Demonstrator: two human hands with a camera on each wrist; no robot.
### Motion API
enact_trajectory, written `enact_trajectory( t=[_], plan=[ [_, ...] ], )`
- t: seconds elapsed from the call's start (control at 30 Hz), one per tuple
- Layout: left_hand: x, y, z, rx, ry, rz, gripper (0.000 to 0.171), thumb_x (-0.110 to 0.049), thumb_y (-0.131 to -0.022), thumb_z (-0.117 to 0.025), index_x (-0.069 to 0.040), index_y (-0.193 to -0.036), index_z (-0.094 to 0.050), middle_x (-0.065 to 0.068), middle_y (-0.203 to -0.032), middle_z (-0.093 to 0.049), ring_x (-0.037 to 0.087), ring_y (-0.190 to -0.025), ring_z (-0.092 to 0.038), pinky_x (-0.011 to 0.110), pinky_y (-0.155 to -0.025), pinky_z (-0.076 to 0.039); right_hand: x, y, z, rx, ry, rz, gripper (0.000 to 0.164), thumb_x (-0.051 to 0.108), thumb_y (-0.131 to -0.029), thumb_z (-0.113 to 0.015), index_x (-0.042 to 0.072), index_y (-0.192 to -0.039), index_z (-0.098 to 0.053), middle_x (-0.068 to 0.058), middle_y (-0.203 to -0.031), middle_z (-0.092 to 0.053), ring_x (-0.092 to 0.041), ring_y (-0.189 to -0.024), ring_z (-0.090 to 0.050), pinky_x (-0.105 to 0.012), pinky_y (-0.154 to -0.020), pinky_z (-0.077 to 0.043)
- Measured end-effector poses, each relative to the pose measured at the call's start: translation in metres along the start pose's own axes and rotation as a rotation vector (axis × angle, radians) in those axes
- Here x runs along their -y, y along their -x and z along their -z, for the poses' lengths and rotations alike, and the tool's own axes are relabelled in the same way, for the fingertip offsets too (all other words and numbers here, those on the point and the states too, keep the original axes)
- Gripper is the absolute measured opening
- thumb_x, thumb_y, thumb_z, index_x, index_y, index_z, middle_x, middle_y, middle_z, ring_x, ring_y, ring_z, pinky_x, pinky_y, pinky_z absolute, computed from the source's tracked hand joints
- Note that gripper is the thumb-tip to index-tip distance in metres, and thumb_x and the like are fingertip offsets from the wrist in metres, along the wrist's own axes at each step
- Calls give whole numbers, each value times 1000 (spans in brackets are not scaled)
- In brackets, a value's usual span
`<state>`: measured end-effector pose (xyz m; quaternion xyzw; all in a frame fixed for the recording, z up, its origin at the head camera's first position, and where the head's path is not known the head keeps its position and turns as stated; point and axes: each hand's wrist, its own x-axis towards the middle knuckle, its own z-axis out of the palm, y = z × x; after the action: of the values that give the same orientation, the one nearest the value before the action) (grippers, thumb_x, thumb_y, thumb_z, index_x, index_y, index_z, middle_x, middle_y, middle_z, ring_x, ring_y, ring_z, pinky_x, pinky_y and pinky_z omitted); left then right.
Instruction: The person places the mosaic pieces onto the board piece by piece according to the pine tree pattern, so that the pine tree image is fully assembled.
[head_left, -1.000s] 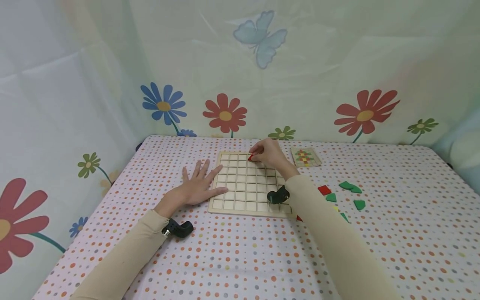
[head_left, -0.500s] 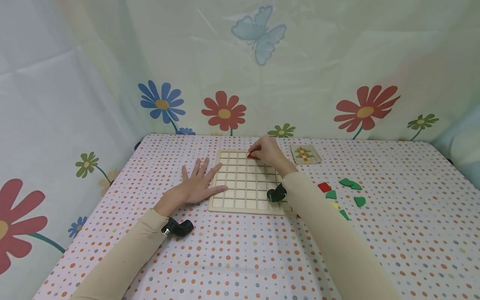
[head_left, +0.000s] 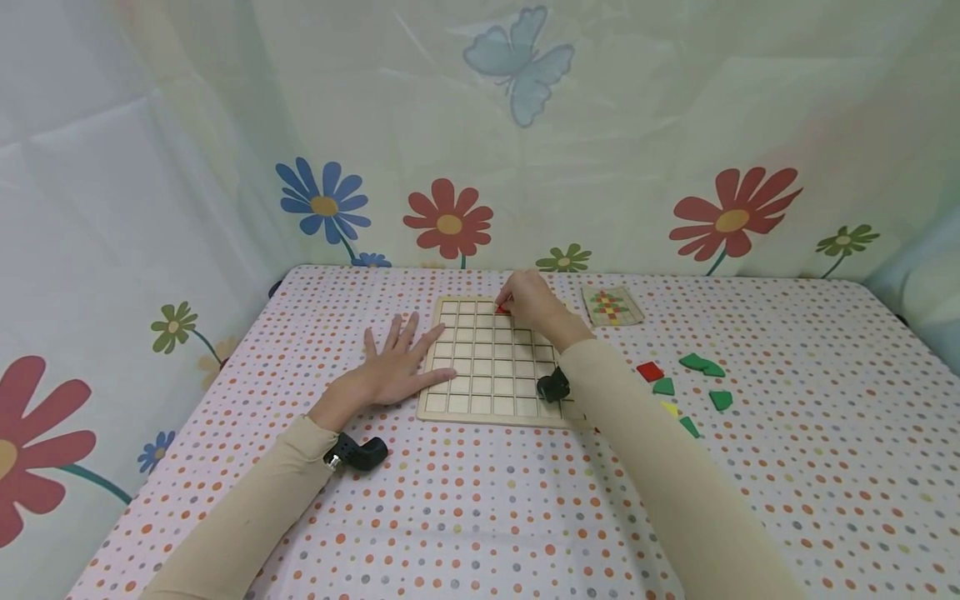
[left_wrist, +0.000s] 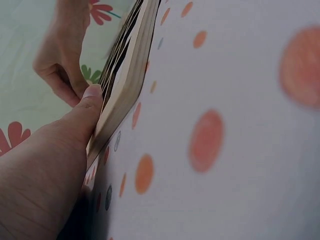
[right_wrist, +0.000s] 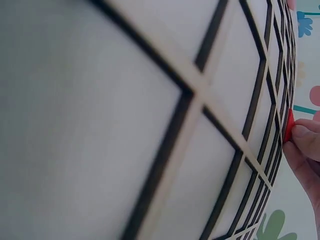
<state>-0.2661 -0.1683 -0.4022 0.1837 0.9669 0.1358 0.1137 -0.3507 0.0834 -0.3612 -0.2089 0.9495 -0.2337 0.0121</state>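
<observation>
A wooden grid board (head_left: 427,417) with square cells lies on the dotted cloth. My left hand (head_left: 393,371) rests with spread fingers at its left side; the thumb (left_wrist: 90,107) lies on the board's edge in the left wrist view. At the far row of cells my right hand (head_left: 534,302) pinches a small red piece (head_left: 501,309) between thumb and fingers. In the right wrist view the red piece (right_wrist: 289,125) is down at the grid, partly covered by the fingertips. The right forearm hides the board's right side.
Right of the board lie a red square (head_left: 650,372), several green pieces (head_left: 702,365) and a yellow piece (head_left: 670,408). Behind them sits a pattern card (head_left: 612,307) with coloured squares. A flowered curtain (head_left: 615,167) stands along the table's far edge.
My right hand has lowered the red piece from a tilted position above the far row down to the grid. The left hand has stayed in place.
</observation>
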Motion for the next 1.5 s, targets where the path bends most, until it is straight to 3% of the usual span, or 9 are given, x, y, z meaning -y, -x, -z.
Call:
enact_trajectory(
  t=[0.23,0.43,0.7,0.97,1.13,1.27,1.5],
  plan=[
    [-4,1,1,-1,11,-11,88,-69,-103,-46,-26,-171,-9,19,-174,10,41,-159,15,77,-114,15,-2,8,5,2,-27,6,15,-4,-100,-67,-6,-107,-80,-23,-115,-74,-37,-113,-69,-44,-96,-58],
    [-6,1,1,5,14,-14,88,-69,-103,-45,-26,-171,-9,19,-174,10,41,-159,15,76,-114,16,-3,20,16,50,-76,9,21,0,-103,-62,-5,-116,-78,-21,-116,-75,-35,-112,-69,-45,-95,-57],
    [-1,1,-2,15,19,-8,92,-75,-100,-42,-27,-171,-8,18,-174,11,41,-158,17,75,-114,18,-12,60,35,153,-30,72,27,7,-103,-65,-4,-127,-72,-21,-126,-71,-38,-121,-65,-50,-101,-53],
    [4,-4,-9,11,20,-12,96,-84,-96,-36,-31,-170,-6,14,-174,13,36,-158,20,74,-114,20,-48,109,51,206,19,26,24,10,-102,-68,-1,-123,-74,-20,-130,-67,-37,-122,-61,-53,-100,-53],
    [4,-6,-9,15,22,-14,93,-80,-98,-38,-32,-170,-5,14,-174,14,37,-158,20,74,-114,19,-65,133,59,223,42,93,21,9,-97,-76,1,-115,-78,-13,-115,-69,-32,-108,-65,-48,-91,-57],
    [2,-2,-5,6,21,-7,91,-75,-100,-42,-30,-170,-6,15,-174,12,38,-158,19,75,-115,17,-68,141,62,220,50,143,20,7,-94,-79,1,-113,-79,-7,-105,-68,-24,-98,-64,-40,-83,-56],
    [4,-2,-5,-5,26,-17,95,-81,-97,-38,-30,-170,-6,16,-174,12,38,-158,19,75,-115,17,-66,138,53,156,50,131,13,4,-91,-81,0,-104,-80,-8,-100,-67,-22,-92,-67,-38,-81,-60]
  ],
)
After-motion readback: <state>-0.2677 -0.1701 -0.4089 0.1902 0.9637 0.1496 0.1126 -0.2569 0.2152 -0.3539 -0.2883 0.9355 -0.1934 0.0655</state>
